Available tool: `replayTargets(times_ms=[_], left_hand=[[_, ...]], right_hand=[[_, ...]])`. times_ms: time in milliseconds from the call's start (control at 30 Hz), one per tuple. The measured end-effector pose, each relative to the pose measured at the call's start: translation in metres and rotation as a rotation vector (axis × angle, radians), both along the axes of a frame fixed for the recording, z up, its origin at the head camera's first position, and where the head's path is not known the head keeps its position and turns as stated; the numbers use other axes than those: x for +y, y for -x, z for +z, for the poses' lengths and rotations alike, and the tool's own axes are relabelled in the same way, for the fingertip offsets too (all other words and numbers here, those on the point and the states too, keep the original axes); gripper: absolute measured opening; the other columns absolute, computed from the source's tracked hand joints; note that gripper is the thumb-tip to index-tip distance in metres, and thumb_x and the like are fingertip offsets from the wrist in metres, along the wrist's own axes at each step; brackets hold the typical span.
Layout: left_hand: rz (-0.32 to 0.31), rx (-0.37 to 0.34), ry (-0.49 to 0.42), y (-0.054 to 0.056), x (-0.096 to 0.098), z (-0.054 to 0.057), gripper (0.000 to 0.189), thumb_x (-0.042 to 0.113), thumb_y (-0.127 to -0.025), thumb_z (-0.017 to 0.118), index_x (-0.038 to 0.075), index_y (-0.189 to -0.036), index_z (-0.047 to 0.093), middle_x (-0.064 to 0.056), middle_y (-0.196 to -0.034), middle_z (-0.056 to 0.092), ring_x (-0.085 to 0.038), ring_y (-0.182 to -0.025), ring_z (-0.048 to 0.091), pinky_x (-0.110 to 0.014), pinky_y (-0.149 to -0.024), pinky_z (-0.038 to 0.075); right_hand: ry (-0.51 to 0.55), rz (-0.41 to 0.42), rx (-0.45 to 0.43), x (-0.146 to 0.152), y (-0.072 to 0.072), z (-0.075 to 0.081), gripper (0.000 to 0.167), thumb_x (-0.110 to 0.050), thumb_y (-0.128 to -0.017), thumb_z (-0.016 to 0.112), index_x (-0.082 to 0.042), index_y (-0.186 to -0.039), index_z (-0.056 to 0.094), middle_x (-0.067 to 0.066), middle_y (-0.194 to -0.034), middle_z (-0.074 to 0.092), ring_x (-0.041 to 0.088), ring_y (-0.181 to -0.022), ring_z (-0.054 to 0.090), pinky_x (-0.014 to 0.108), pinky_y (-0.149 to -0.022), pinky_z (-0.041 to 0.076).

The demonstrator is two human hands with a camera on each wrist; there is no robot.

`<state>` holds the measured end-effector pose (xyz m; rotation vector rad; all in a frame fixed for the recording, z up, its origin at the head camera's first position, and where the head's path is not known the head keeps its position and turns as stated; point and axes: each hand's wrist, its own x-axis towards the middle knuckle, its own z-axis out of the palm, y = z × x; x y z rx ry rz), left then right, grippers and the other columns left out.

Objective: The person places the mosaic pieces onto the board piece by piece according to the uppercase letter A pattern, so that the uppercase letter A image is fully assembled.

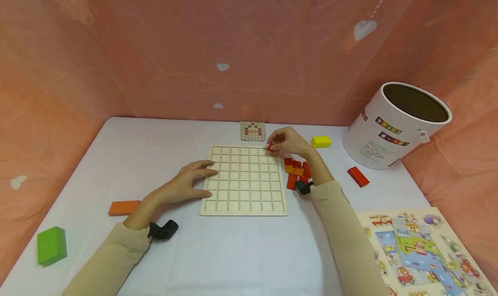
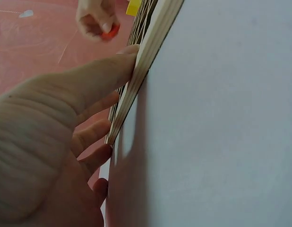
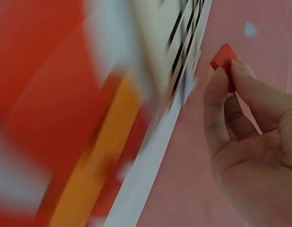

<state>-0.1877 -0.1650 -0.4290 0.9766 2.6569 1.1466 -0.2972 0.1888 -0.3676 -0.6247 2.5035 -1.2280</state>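
A pale wooden grid board (image 1: 244, 180) lies in the middle of the white table. My left hand (image 1: 190, 179) rests along its left edge, thumb and fingers spread and touching the rim; the left wrist view shows the thumb (image 2: 103, 75) against the layered wood. Between thumb and fingertips my right hand (image 1: 289, 141) pinches a small red tile (image 3: 225, 61), held over the board's far right corner. Right of the board, under the right forearm, lies a cluster of red tiles (image 1: 291, 181) with a few orange tiles (image 1: 289, 169) among them.
Behind the board lies a small pattern card (image 1: 253, 132). A yellow block (image 1: 320, 141), a red block (image 1: 358, 176) and a white bucket (image 1: 369, 136) stand to the right. A picture puzzle board (image 1: 393, 261) is at front right; an orange block (image 1: 123, 208) and green block (image 1: 52, 246) lie left.
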Motion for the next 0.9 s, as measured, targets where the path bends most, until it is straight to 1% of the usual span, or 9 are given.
replayTargets(times_ms=[100, 233, 400, 500, 600, 767, 900], left_hand=[[-0.009, 0.008, 0.008, 0.0, 0.0, -0.001, 0.059, 0.024, -0.083, 0.082, 0.001, -0.132, 0.061, -0.023, -0.15, 0.041, -0.048, -0.14, 0.03, -0.069, -0.108, 0.017], [-0.003, 0.007, 0.019, -0.001, 0.001, -0.001, 0.059, 0.024, -0.083, 0.082, 0.003, -0.133, 0.061, -0.021, -0.151, 0.041, -0.045, -0.141, 0.03, -0.068, -0.109, 0.018], [0.005, -0.007, 0.021, -0.002, 0.001, 0.001, 0.059, 0.023, -0.082, 0.082, 0.004, -0.133, 0.06, -0.02, -0.152, 0.04, -0.044, -0.141, 0.029, -0.067, -0.109, 0.016], [0.006, -0.01, 0.018, -0.002, 0.0, 0.0, 0.059, 0.024, -0.082, 0.082, 0.004, -0.133, 0.06, -0.019, -0.152, 0.04, -0.044, -0.141, 0.029, -0.066, -0.109, 0.015], [0.008, -0.011, 0.018, -0.002, -0.001, -0.002, 0.059, 0.025, -0.083, 0.082, 0.004, -0.134, 0.061, -0.019, -0.152, 0.04, -0.044, -0.142, 0.028, -0.067, -0.109, 0.015], [0.012, -0.011, 0.02, -0.003, 0.0, -0.003, 0.059, 0.026, -0.083, 0.081, 0.004, -0.134, 0.06, -0.019, -0.152, 0.04, -0.044, -0.142, 0.028, -0.067, -0.109, 0.015], [0.008, -0.007, 0.014, -0.003, 0.002, -0.003, 0.059, 0.025, -0.083, 0.081, 0.004, -0.134, 0.06, -0.02, -0.152, 0.039, -0.044, -0.142, 0.028, -0.067, -0.109, 0.015]], right_hand=[[0.036, 0.057, 0.0, -0.023, 0.006, -0.003, 0.021, 0.009, -0.09, 0.064, 0.012, -0.111, 0.066, 0.023, -0.11, 0.067, 0.03, -0.096, 0.061, 0.033, -0.086, 0.05], [0.038, 0.082, 0.022, -0.046, 0.011, -0.007, 0.023, 0.011, -0.088, 0.065, 0.011, -0.111, 0.067, 0.022, -0.109, 0.066, 0.031, -0.098, 0.061, 0.035, -0.088, 0.05], [0.02, 0.123, 0.043, -0.062, 0.014, -0.012, 0.021, 0.014, -0.086, 0.065, 0.012, -0.107, 0.069, 0.023, -0.107, 0.068, 0.034, -0.098, 0.064, 0.036, -0.085, 0.053], [-0.002, 0.14, 0.054, -0.067, 0.013, -0.013, 0.022, 0.014, -0.087, 0.064, 0.011, -0.107, 0.07, 0.023, -0.108, 0.068, 0.034, -0.098, 0.063, 0.035, -0.085, 0.052], [-0.033, 0.137, 0.063, -0.072, 0.012, -0.013, 0.022, 0.014, -0.087, 0.063, 0.009, -0.107, 0.071, 0.022, -0.108, 0.068, 0.032, -0.098, 0.062, 0.036, -0.084, 0.052], [-0.089, 0.126, 0.085, -0.076, 0.011, -0.014, 0.021, 0.012, -0.087, 0.064, 0.005, -0.104, 0.074, 0.019, -0.111, 0.067, 0.029, -0.099, 0.061, 0.036, -0.085, 0.051], [-0.134, 0.099, 0.109, -0.075, 0.009, -0.014, 0.018, 0.006, -0.088, 0.068, 0.003, -0.104, 0.075, 0.016, -0.106, 0.068, 0.027, -0.094, 0.061, 0.036, -0.082, 0.051]])
